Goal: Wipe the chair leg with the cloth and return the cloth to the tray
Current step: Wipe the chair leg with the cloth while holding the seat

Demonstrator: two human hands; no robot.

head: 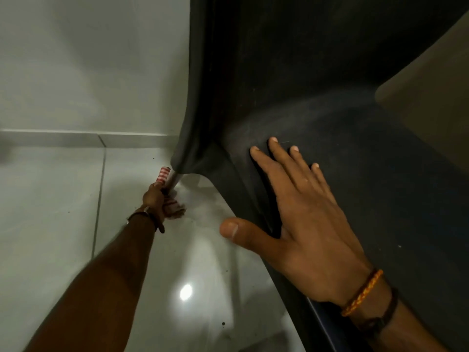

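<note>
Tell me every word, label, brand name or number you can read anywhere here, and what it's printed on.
None: no readable text shows anywhere.
Dark plastic chair: bare, dusty, no label.
Red-and-white striped cloth, held by the left hand against the thin dark chair leg: stripes only.
Orange braided wristband by the right hand: pattern only.
Glossy white floor tiles: plain.

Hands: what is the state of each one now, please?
Left hand: closed, holding the striped cloth around the chair leg.
Right hand: open, flat on the dark chair, holding nothing.
</note>
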